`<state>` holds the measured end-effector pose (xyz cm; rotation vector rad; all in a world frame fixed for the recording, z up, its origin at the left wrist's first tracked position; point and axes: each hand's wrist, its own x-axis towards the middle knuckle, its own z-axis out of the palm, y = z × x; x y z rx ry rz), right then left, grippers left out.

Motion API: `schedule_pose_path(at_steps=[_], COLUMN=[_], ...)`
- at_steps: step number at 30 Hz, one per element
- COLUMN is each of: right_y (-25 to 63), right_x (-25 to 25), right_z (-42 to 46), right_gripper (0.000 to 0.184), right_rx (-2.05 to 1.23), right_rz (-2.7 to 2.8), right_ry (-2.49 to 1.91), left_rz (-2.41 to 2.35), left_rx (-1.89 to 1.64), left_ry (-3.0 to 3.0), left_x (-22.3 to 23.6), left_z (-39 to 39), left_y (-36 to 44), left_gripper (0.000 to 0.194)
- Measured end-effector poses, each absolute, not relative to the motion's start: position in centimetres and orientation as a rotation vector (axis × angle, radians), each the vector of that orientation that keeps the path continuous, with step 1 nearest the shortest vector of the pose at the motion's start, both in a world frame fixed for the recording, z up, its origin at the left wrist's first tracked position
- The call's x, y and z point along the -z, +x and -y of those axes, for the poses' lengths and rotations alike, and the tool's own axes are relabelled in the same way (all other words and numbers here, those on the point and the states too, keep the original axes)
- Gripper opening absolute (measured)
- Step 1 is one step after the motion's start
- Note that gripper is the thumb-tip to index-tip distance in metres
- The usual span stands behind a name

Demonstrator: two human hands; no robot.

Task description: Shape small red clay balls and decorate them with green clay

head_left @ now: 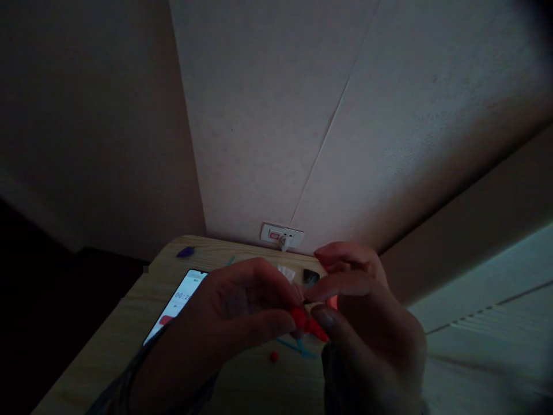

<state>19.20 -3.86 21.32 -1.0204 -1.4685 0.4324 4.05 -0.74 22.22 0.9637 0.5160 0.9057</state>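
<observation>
The left hand [216,323] is curled, its thumb and forefinger closed on a rounded red piece [298,317] held above the worktop [129,334]. The right hand [384,323] meets it from the other side, forefinger and thumb drawn close together at that piece, the other fingers bent; whether it grips anything cannot be told. Another red item [317,329] shows just below the fingertips, with turquoise strips [302,349] beside it and a small red ball [274,357] lying nearer the worktop's near edge. Beyond the hands, towards the far edge, are a white item [286,272], a black piece [311,278] and a turquoise bit [231,260]. A phone [194,282] with a lit screen lies towards the left edge, partly hidden by the left hand and sleeve. A purple-blue piece [185,252] sits near the far left corner. Just past the far edge, a wall socket [265,231] carries a white plug [284,242].
</observation>
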Motion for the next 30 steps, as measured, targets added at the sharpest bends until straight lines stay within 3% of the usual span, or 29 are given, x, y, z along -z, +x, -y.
schedule_pose_path(at_steps=[30], right_y=[19.65], right_x=[-21.35], right_z=[4.05], right_gripper=[0.005], right_rx=[-0.465], right_rz=[1.557], right_ry=[-1.02], left_rz=[-0.498], left_rx=[-0.865], left_ry=[1.03], left_x=[-22.26], left_z=[0.26], left_y=[3.83], left_gripper=[0.005])
